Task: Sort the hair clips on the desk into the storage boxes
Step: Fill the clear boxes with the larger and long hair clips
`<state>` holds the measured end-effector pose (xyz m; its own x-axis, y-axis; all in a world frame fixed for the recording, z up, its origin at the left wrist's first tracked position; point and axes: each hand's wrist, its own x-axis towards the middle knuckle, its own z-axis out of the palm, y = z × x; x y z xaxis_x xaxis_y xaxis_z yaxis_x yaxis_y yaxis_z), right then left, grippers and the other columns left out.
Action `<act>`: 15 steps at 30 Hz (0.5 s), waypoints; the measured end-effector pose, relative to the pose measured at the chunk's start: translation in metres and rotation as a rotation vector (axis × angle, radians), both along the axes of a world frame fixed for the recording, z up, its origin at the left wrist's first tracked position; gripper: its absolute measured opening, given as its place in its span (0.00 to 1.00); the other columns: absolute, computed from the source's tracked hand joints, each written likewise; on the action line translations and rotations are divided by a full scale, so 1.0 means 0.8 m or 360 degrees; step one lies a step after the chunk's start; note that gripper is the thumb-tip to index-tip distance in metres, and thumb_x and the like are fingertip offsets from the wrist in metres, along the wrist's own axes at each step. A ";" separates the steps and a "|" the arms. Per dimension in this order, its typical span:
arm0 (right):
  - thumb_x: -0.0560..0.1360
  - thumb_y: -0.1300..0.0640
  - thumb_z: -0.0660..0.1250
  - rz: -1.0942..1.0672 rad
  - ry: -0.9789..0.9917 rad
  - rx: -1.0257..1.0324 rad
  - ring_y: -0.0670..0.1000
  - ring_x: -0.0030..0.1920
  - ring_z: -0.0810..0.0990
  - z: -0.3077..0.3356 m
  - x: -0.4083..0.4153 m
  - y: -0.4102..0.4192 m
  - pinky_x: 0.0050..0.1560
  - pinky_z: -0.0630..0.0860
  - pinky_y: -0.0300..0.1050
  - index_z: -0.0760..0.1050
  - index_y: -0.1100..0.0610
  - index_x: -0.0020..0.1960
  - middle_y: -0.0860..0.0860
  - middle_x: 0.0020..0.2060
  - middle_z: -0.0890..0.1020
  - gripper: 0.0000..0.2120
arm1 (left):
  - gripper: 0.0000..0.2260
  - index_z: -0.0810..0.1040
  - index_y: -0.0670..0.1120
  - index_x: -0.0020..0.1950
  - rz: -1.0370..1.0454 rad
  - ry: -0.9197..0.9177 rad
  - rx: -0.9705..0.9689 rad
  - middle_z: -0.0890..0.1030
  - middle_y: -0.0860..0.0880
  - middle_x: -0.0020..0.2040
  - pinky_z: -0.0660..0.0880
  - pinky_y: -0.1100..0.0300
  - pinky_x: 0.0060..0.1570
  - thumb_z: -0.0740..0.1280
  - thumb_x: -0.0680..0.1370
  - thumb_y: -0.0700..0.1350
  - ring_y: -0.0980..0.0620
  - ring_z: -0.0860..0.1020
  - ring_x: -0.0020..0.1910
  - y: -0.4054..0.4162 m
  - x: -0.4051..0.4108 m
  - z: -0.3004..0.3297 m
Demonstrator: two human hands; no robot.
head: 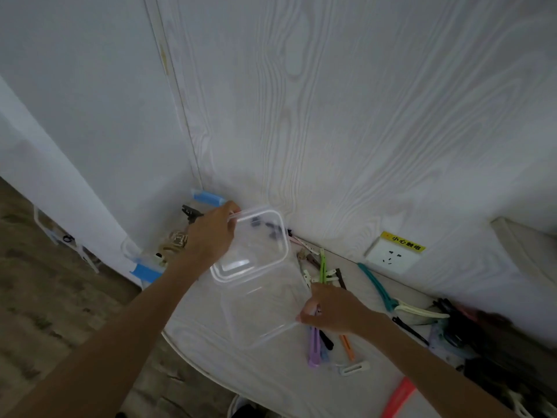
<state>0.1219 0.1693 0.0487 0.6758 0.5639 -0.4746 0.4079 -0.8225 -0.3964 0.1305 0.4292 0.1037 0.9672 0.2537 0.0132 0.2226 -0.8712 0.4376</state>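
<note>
My left hand [211, 236] grips the far left rim of a clear plastic storage box [256, 254], lifted and tilted over the desk. Under it lies a second clear box or lid [265, 315]; my right hand [328, 309] pinches its right edge. A further box with blue latches [144, 271] stands at the left, holding gold and black clips [176, 241]. Loose hair clips lie on the desk: a green one [323, 268], purple [314, 348], orange [346, 346], white [355, 368], teal [376, 286] and a red-pink one [398, 398].
The white desk [271, 381] butts against a wood-grain wall with a socket [391, 256] under a yellow label. A heap of dark clips [452, 327] fills the right side. The desk's rounded front edge drops to a wooden floor [45, 297] on the left.
</note>
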 end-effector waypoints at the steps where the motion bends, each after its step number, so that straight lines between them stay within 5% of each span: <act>1: 0.73 0.41 0.63 0.0004 0.0013 0.0036 0.44 0.45 0.74 0.002 0.000 -0.003 0.50 0.71 0.39 0.78 0.49 0.53 0.44 0.45 0.76 0.15 | 0.08 0.72 0.46 0.57 0.0011 -0.0016 0.0022 0.81 0.44 0.51 0.72 0.53 0.45 0.57 0.81 0.44 0.42 0.79 0.50 -0.005 0.003 0.000; 7: 0.78 0.52 0.60 -0.0961 -0.0339 0.0406 0.48 0.37 0.77 0.001 0.040 -0.027 0.39 0.73 0.41 0.73 0.54 0.51 0.51 0.40 0.80 0.07 | 0.11 0.73 0.45 0.61 -0.0017 -0.0213 0.0089 0.80 0.45 0.53 0.73 0.53 0.51 0.61 0.78 0.42 0.44 0.78 0.53 -0.017 0.003 -0.003; 10: 0.75 0.45 0.63 -0.1066 -0.0166 0.0079 0.54 0.55 0.77 -0.025 0.063 -0.021 0.53 0.73 0.45 0.65 0.60 0.65 0.57 0.57 0.75 0.25 | 0.15 0.74 0.45 0.61 -0.0194 -0.0364 0.0212 0.81 0.45 0.53 0.74 0.54 0.52 0.66 0.75 0.39 0.45 0.78 0.53 -0.015 -0.006 -0.007; 12: 0.73 0.39 0.63 -0.1051 -0.0030 -0.0081 0.58 0.67 0.68 -0.044 0.069 -0.009 0.63 0.69 0.49 0.54 0.62 0.73 0.59 0.72 0.60 0.40 | 0.14 0.76 0.45 0.59 -0.0238 -0.0405 0.0240 0.82 0.46 0.49 0.76 0.53 0.47 0.67 0.74 0.38 0.45 0.80 0.47 -0.013 -0.013 -0.011; 15: 0.71 0.40 0.66 -0.1056 0.0022 -0.0136 0.59 0.68 0.67 -0.058 0.070 0.006 0.64 0.69 0.50 0.55 0.61 0.72 0.59 0.73 0.55 0.40 | 0.11 0.77 0.47 0.57 -0.0214 -0.0421 0.0207 0.83 0.47 0.47 0.77 0.54 0.42 0.65 0.76 0.39 0.47 0.82 0.44 -0.005 -0.021 -0.009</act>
<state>0.1776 0.1742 0.0027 0.8598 -0.0091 -0.5105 -0.1999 -0.9260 -0.3202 0.1140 0.4252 0.0968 0.9507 0.1039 0.2924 -0.0046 -0.9375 0.3479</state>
